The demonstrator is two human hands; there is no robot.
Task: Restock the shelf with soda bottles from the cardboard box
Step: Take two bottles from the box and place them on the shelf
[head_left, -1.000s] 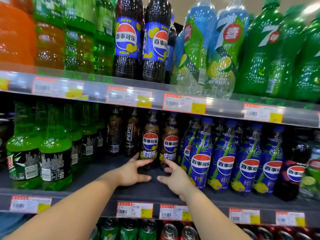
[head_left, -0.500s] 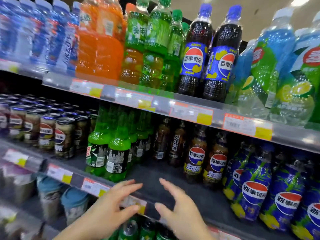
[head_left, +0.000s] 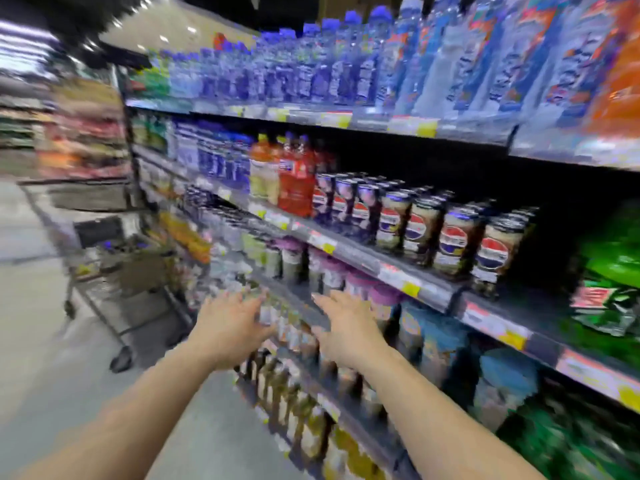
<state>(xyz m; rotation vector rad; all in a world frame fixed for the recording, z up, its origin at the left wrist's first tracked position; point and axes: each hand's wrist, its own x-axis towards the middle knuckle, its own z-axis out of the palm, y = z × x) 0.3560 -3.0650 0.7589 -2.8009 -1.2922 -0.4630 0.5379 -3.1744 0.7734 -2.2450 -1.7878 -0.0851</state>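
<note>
The view is blurred by motion. My left hand (head_left: pixel 230 322) and my right hand (head_left: pixel 348 329) are stretched out in front of me with fingers spread, holding nothing, off the shelf (head_left: pixel 377 263) and in front of its lower rows. Pepsi cans (head_left: pixel 450 242) stand in rows on the middle shelf to the right of the hands. Green soda bottles (head_left: pixel 609 271) show at the far right. A shopping cart (head_left: pixel 124 268) stands in the aisle to the left, with a brown box-like shape (head_left: pixel 145 271) in it that is too blurred to name.
Tall blue and clear bottles (head_left: pixel 346 60) fill the top shelf. Orange and red bottles (head_left: pixel 287 178) stand left of the cans. Jars and small bottles (head_left: pixel 294 386) fill the lower shelves. Grey aisle floor (head_left: pixel 41 358) opens to the left, with more shelving (head_left: pixel 83 133) beyond.
My view has swung left, from the Pepsi bottle row to the aisle and cart. Both hands have pulled back off the shelf and stay empty.
</note>
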